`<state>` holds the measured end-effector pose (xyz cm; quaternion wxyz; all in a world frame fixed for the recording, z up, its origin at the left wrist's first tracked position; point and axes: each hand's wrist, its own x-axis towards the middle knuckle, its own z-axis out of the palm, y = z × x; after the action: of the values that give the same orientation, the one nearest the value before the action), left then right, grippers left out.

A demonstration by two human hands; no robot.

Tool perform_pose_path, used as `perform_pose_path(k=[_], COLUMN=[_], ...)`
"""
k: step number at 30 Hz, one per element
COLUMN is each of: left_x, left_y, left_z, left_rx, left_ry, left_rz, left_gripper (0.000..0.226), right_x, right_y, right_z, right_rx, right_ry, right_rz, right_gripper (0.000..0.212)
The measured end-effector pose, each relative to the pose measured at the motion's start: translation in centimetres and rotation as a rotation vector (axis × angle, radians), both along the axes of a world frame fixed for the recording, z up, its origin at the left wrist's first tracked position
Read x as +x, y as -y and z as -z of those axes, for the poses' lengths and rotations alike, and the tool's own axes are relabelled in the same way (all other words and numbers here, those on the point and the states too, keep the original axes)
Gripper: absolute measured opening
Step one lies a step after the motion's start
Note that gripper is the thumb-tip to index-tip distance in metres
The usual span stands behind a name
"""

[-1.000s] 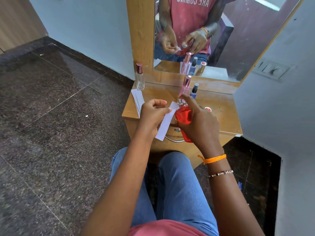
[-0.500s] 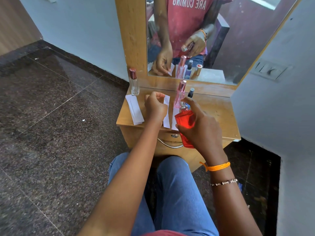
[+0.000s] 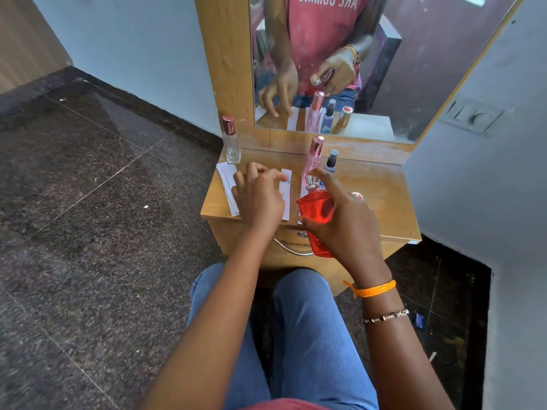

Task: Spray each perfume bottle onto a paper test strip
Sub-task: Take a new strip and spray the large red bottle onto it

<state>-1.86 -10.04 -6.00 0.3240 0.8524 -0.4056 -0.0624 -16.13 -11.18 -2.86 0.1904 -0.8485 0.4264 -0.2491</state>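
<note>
Right hand (image 3: 346, 223) nearest: fingers and thumb wrapped round the red perfume bottle (image 3: 315, 207), forefinger up on the silver sprayer head, bottle held in the air over the front edge of the wooden dresser top (image 3: 381, 208). Glass body looks smooth and fairly heavy with liquid, so it's slippery and breakable. Best hold is round the wide body as here, not by the narrow neck.

Left hand (image 3: 259, 199): fingers loosely curled, tips down at a paper test strip (image 3: 285, 190) lying flat on the top. Can't tell if it's pinching the strip or only touching it. Paper is light and floppy, lifts easiest by pinching one end; an edge flat on wood is fiddly to catch.

Another strip peeks out just behind the red bottle. More strips (image 3: 226, 184) lie at the left edge, beside the left hand.

Further back: tall pink spray bottle (image 3: 312, 158) upright just behind the red one, a small dark-capped blue bottle (image 3: 330, 162) beside it, and a clear square bottle with rose cap (image 3: 231, 143) at the back left corner. All capped and narrow, so easy to tip. Take each by the body.

Mirror (image 3: 355, 69) behind.
</note>
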Motion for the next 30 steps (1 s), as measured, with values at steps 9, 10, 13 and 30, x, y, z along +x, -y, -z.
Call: perform_pose_path(k=[9,10,13,30], left_x=[-0.2,-0.2,-0.2,-2.9], left_y=[-1.3,-1.2,-1.2,-3.2], left_z=[0.7,0.7,0.9,-1.7], left_rx=[0.119,0.123,0.121,-0.418], left_ry=[0.017,0.021,0.025,-0.960], left_rz=[0.080,0.080,0.089,0.379], left_gripper=[0.033,0.033,0.032,0.023], right_x=[-0.2,-0.2,-0.2,-0.7], right_y=[0.2,0.3,0.5,2.1], right_z=[0.2,0.2,0.4,2.5], right_rx=[0.005,0.004,0.004,0.313], right_ry=[0.020,0.022,0.034,0.703], right_rz=[0.003,0.004,0.010,0.060], right_gripper=[0.073,0.073,0.074,0.032])
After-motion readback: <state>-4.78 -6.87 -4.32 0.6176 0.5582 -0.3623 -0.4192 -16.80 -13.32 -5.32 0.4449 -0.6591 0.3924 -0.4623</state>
